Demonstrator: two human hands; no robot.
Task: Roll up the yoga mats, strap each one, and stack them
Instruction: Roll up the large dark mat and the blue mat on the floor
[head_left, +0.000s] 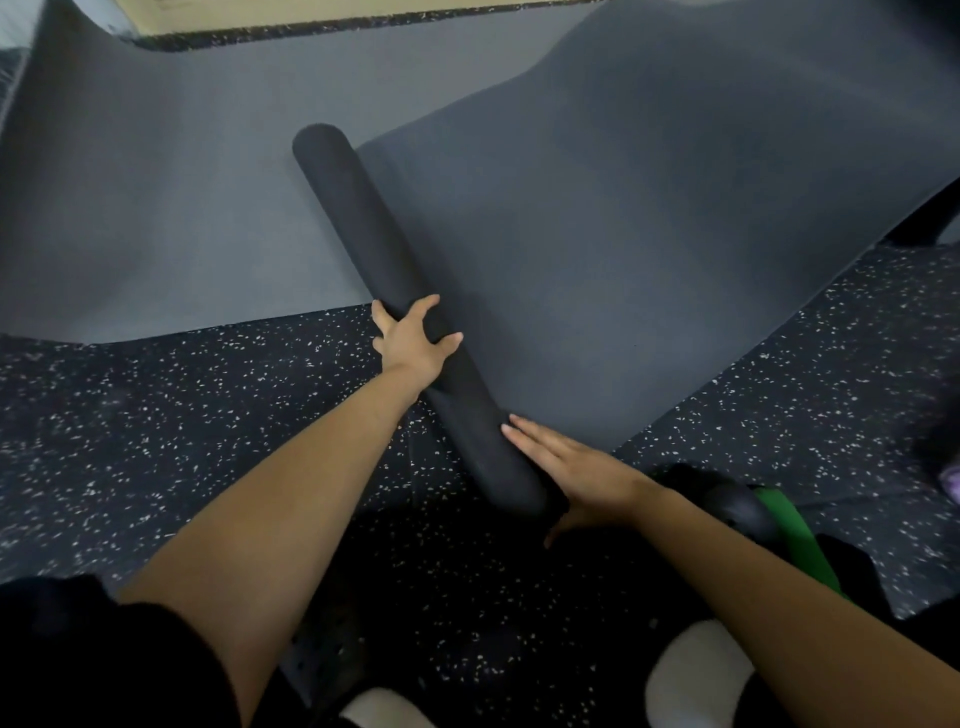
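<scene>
Far out to the left of both hands, a second grey mat lies flat on the speckled floor. The left hand reaches forward and grips the dark roll around its middle, fingers curled over the top, thumb spread on the near side. The roll runs diagonally from beyond that hand down to the right hand, which lies flat with straight fingers against its near end. The unrolled part of the mat spreads away to the right of both hands. Behind the right wrist lies a green strip.
</scene>
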